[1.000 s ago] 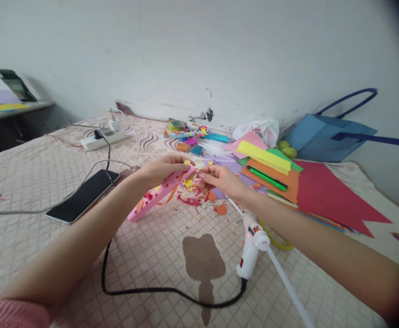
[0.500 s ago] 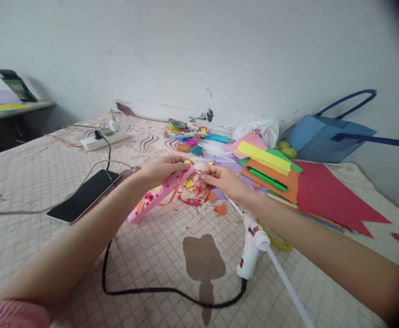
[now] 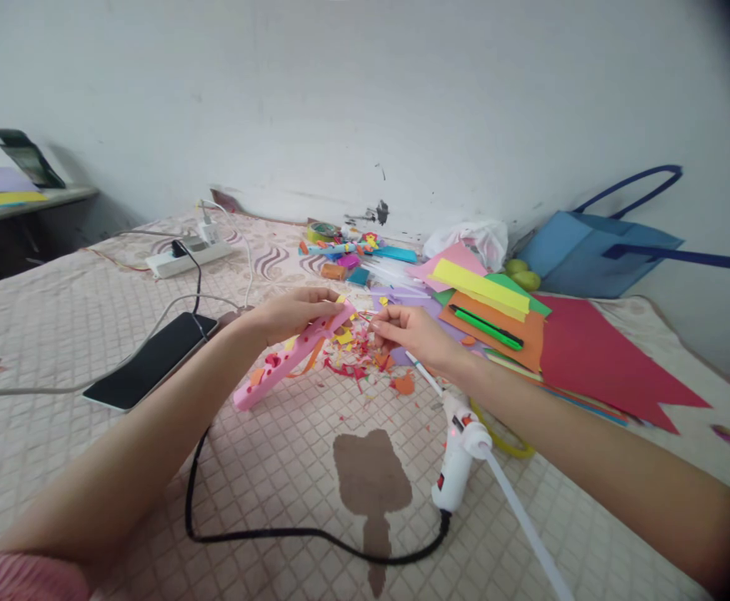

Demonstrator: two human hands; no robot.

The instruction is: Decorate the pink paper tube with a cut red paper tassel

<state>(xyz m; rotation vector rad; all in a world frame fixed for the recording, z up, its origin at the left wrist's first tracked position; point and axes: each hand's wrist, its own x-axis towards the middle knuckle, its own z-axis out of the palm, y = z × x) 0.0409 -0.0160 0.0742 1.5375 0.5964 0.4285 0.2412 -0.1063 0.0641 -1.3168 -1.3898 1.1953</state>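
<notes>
My left hand [image 3: 295, 317] is closed round the upper end of a long pink paper piece [image 3: 293, 355], decorated with red dots and orange and yellow bits. It slants down toward me, its lower end near the tablecloth. Just right of its upper end, my right hand [image 3: 405, 334] has thumb and finger pinched together. Something thin and reddish seems to show at those fingertips, too small to name. Below them lies a heap of colourful paper scraps [image 3: 358, 355]. A white hot glue gun [image 3: 455, 459] rests under my right forearm, its small light glowing red.
A black cord [image 3: 289, 534] curves from the glue gun across the table. At left lie a phone [image 3: 152, 359] and a power strip [image 3: 189, 259]. Coloured paper sheets [image 3: 602, 355] and a green utility knife [image 3: 488, 327] are at right, before a blue bag [image 3: 596, 255].
My right hand has shifted slightly to the right, away from the end of the pink paper piece. My left hand keeps its hold, and the view has moved a little.
</notes>
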